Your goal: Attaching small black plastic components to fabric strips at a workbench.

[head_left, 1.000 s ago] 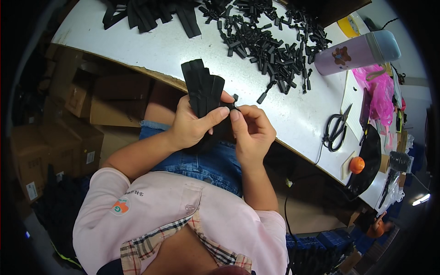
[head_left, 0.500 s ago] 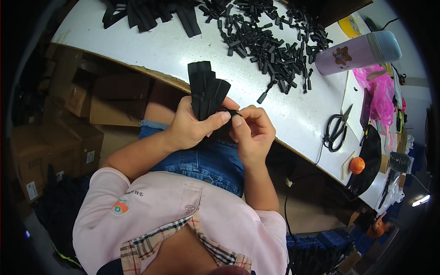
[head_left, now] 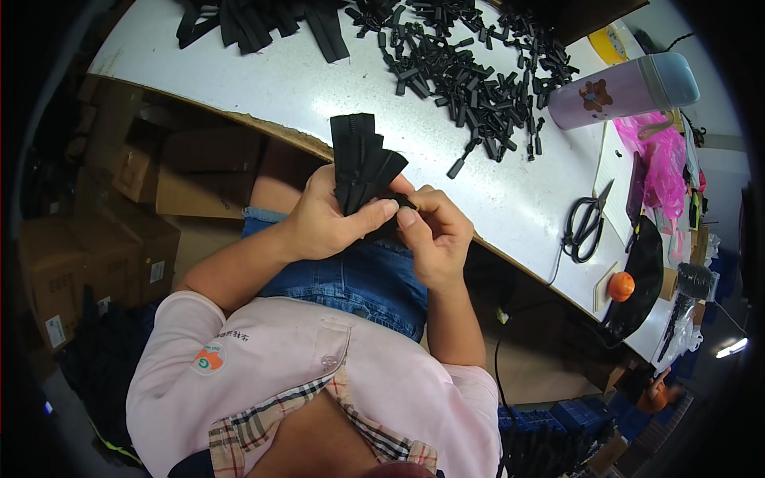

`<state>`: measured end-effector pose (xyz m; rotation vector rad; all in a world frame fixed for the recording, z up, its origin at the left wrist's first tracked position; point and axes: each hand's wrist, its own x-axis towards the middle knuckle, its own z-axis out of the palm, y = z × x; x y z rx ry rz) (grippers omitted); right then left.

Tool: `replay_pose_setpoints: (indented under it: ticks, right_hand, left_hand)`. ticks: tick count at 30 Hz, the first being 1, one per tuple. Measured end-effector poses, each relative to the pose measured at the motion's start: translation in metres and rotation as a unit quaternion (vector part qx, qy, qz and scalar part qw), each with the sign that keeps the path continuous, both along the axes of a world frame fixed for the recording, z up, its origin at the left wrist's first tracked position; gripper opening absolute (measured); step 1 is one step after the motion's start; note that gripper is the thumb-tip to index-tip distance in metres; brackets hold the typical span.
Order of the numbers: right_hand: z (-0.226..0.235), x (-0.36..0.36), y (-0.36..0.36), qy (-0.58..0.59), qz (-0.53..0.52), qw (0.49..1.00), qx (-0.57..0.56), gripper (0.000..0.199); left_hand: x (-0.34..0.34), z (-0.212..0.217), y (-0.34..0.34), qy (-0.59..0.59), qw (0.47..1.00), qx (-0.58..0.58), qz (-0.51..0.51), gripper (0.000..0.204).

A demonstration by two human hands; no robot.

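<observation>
A: Head view, 12 o'clock at the upper edge. How is the step in hand best done?

B: The left hand (head_left: 331, 221) holds a bundle of black strips (head_left: 355, 155) above the denim lap (head_left: 339, 285); the right hand (head_left: 437, 243) pinches a small dark piece (head_left: 407, 201) beside it. Good practice, in my judgement, is a left grip firm enough to stop the layers fanning, with the piece worked by the right fingertips alone and kept square to the adjoining strip. A slanted pull could make it bind or slip.

A: And the state of the fingers?

B: Left: wrapped round the bundle, thumb across its lower part. Right: narrow, thumb and forefinger meeting at the dark piece. Whether that piece is a strip's end or a separate fitting, I cannot tell.

A: Where do these lie relative to the fingers?

B: The dark piece touches the right thumb's tip, at its 12 o'clock side. From there the bundle extends toward 11 o'clock, its ends projecting past the left hand. On the white surface (head_left: 239, 84), well apart from the hands, lie a pile of black fittings (head_left: 474, 92) toward 1 o'clock and scissors (head_left: 594, 205) near 3.
</observation>
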<state>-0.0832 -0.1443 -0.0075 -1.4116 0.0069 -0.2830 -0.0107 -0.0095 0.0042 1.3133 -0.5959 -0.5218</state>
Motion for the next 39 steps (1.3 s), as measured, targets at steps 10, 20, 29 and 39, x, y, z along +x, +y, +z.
replay_pose_setpoints:
  ticks: [10, 20, 29, 39]
  right_hand:
    - [-0.002, -0.002, 0.002, 0.002, -0.017, 1.000, 0.004, 0.006]
    - [0.009, 0.002, -0.003, 0.012, 0.032, 0.993, -0.109, 0.010]
    - [0.018, 0.014, 0.006, -0.146, -0.157, 0.895, -0.392, 0.033]
    - [0.018, -0.002, 0.002, 0.050, -0.030, 0.997, 0.041, 0.006]
  left_hand:
    - [0.005, 0.006, 0.006, 0.034, 0.999, -0.010, -0.040, 0.013]
    - [-0.002, 0.004, 0.003, 0.037, 0.999, -0.009, 0.021, 0.011]
    - [0.005, -0.003, 0.000, 0.091, 0.993, 0.060, -0.044, 0.014]
    - [0.002, 0.004, 0.004, 0.185, 0.981, -0.028, -0.057, 0.020]
